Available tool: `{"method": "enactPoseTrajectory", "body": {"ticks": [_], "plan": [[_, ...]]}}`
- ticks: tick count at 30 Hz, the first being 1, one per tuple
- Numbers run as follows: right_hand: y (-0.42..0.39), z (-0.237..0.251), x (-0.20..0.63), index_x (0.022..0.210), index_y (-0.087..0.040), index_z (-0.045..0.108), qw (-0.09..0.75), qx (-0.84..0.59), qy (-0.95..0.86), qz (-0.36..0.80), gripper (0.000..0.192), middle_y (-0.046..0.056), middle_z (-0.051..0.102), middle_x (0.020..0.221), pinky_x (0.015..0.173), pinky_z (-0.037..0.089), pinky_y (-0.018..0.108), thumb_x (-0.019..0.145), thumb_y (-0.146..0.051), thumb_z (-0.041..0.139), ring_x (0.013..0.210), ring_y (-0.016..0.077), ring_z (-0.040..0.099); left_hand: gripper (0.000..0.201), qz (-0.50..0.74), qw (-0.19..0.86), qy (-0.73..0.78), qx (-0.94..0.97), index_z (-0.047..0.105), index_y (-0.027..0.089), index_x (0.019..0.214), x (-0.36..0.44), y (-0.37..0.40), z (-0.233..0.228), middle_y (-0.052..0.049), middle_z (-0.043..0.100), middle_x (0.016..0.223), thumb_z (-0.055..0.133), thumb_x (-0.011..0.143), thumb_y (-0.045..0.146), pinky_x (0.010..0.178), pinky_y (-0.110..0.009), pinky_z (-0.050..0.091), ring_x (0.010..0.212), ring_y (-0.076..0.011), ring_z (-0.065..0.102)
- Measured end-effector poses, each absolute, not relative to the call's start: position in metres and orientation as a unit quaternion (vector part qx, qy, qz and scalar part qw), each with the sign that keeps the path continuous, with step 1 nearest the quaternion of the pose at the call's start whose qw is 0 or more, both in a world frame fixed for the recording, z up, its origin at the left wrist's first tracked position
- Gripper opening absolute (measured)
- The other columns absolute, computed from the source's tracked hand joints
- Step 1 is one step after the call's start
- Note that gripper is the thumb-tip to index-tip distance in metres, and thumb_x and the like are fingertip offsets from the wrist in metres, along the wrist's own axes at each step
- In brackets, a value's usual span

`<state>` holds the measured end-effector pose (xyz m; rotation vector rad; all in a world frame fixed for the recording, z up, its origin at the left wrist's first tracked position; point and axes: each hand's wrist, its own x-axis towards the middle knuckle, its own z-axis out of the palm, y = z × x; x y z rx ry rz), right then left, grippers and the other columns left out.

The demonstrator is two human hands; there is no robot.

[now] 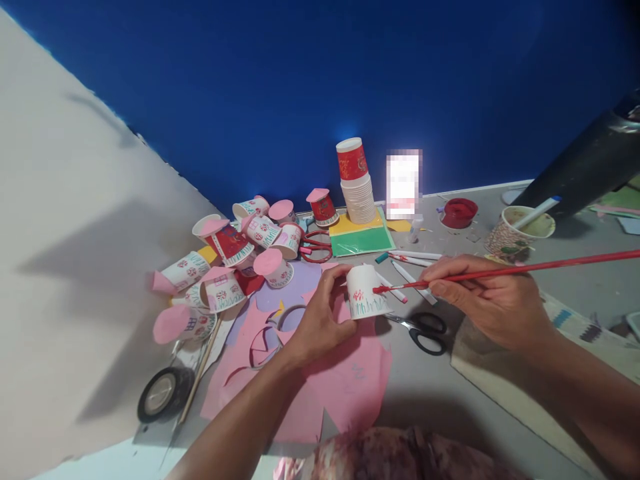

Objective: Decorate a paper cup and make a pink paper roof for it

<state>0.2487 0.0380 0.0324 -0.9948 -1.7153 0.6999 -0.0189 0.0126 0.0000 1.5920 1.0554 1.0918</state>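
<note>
My left hand (pixel 325 310) is wrapped round the left side of a white paper cup (pixel 364 283), which stands rim-down. Green grass-like strokes run along its lower edge, with red dabs above them. In my right hand (pixel 485 300) is a long red-handled paintbrush (pixel 480 275), gripped like a pen. The brush's red tip meets the right part of the cup's wall. Pink paper (pixel 360 393) with cut-out holes lies under and in front of the cup. Black-handled scissors (pixel 423 331) rest just right of it, their blades partly behind the cup.
Several decorated cups (pixel 225 290) with pink paper tops cluster at the left. A tall cup stack (pixel 359 197) stands at the back. Farther right are a red paint pot (pixel 459 213), a patterned cup (pixel 520 230) holding a pen, and a dark cylinder (pixel 585 157). Black tape (pixel 165 395) lies front left.
</note>
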Motion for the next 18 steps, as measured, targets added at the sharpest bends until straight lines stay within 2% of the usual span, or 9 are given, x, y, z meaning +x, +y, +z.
{"method": "enactPoseTrajectory", "body": {"ticks": [7,18], "plan": [[0.0372,0.031,0.2495,0.086,-0.03,0.079,0.501,-0.406,-0.71,0.284,0.007,-0.003,0.081,0.085,0.07,0.061,0.024,0.092,-0.027,0.075,0.07,0.0149,0.074,0.077,0.434,0.461,0.43,0.644,0.048,0.028,0.138,-0.0187,0.0109,-0.001,-0.011,0.054,0.145,0.07,0.068,0.003,0.12,-0.054,0.047,0.139,-0.0309,0.056],[0.0377,0.0327,0.2473,0.087,-0.03,0.078,0.485,-0.388,-0.726,0.294,0.01,-0.005,0.08,0.086,0.074,0.059,0.019,0.094,-0.026,0.072,0.078,0.0126,0.075,0.079,0.431,0.46,0.427,0.648,0.049,0.028,0.139,-0.018,0.0113,-0.0022,-0.01,0.057,0.145,0.068,0.068,0.001,0.122,-0.052,0.045,0.139,-0.0294,0.057]]}}
